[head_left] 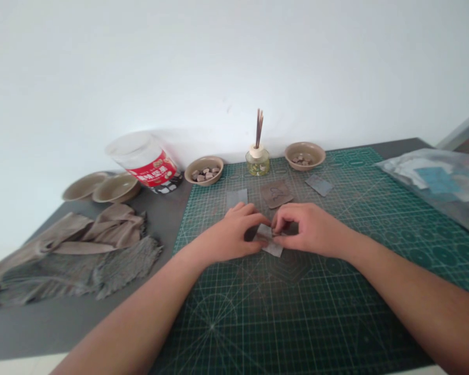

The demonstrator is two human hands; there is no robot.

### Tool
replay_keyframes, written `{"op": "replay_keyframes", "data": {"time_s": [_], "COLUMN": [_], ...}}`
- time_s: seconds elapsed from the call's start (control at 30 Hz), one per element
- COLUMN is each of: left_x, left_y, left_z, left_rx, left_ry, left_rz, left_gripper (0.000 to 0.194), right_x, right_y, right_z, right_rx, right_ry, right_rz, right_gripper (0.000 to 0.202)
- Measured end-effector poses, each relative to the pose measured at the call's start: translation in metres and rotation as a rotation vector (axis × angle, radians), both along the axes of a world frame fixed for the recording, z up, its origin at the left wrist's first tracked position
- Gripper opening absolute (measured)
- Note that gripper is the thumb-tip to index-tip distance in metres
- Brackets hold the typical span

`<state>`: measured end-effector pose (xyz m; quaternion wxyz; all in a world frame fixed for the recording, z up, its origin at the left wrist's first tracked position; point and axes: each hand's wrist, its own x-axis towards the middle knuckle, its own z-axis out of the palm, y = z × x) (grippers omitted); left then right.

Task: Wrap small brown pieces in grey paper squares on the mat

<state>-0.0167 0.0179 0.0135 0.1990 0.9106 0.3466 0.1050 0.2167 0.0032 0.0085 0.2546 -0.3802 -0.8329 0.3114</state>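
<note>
Close together over the cutting mat, my two hands work at a small light grey sheet (272, 249), like sandpaper or cloth. My left hand (238, 232) has its thumb and forefinger on the left part of this sheet, gripping or pressing it. The fingers of my right hand (307, 228) are curled in a pinch at its right edge; a small dark brown bit shows at the fingertips, too blurred to name. Just beyond lie a brown square (276, 192) with a dark drawn line and another grey sheet (236, 198). A third grey piece (319, 184) rests farther right.
A green cutting mat (234, 323) covers much of the dark table. Along the wall stand a bowl of brown stone-like pieces (204, 171), a reed diffuser (258, 160), another bowl (305, 155) and a red-labelled tub (146, 161). Cloths (74, 250) lie left, a plastic bag (441, 177) right.
</note>
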Motion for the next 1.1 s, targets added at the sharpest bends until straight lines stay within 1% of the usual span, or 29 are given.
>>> {"op": "replay_keyframes", "data": {"time_s": [0.07, 0.17, 0.33, 0.43, 0.6, 0.73, 0.83, 0.9, 0.97, 1.03, 1.1], "left_x": [0.0, -0.001, -0.003, -0.004, -0.005, -0.005, -0.004, -0.003, -0.004, -0.005, -0.006], "left_y": [0.0, -0.001, -0.001, -0.001, -0.004, -0.007, -0.008, -0.009, -0.009, -0.009, -0.008], "left_z": [-0.001, -0.002, -0.003, -0.003, 0.001, 0.004, 0.005, 0.006, 0.007, 0.006, 0.004], "left_rx": [0.004, 0.023, 0.015, 0.001, -0.013, -0.044, -0.052, -0.039, -0.023, -0.014, -0.02], "left_ry": [0.055, 0.089, 0.124, 0.152, 0.197, 0.175, 0.145, 0.132, 0.13, 0.127, 0.117], "left_rz": [-0.005, 0.005, -0.003, 0.003, 0.024, 0.002, -0.013, -0.018, -0.028, -0.033, -0.033], "left_gripper": [0.028, 0.026, 0.02, 0.021, 0.02, 0.023, 0.02, 0.022, 0.025, 0.023, 0.019], "right_x": [-0.001, -0.003, -0.005, -0.007, -0.007, -0.008, -0.01, -0.01, -0.01, -0.011, -0.013], "right_y": [0.0, -0.001, -0.006, -0.01, -0.012, -0.01, -0.011, -0.011, -0.011, -0.01, -0.011], "right_z": [-0.002, -0.006, -0.007, -0.006, -0.006, -0.007, -0.006, -0.005, -0.005, -0.006, -0.007], "right_rx": [0.067, 0.096, 0.133, 0.129, 0.074, 0.102, 0.106, 0.086, 0.079, 0.109, 0.135], "right_ry": [-0.069, -0.128, -0.179, -0.195, -0.237, -0.238, -0.23, -0.234, -0.23, -0.222, -0.217], "right_rz": [0.056, 0.102, 0.085, 0.071, 0.151, 0.114, 0.145, 0.171, 0.157, 0.124, 0.131], "right_gripper": [0.007, 0.009, 0.003, 0.004, 0.009, 0.009, 0.008, 0.008, 0.007, 0.007, 0.008]}}
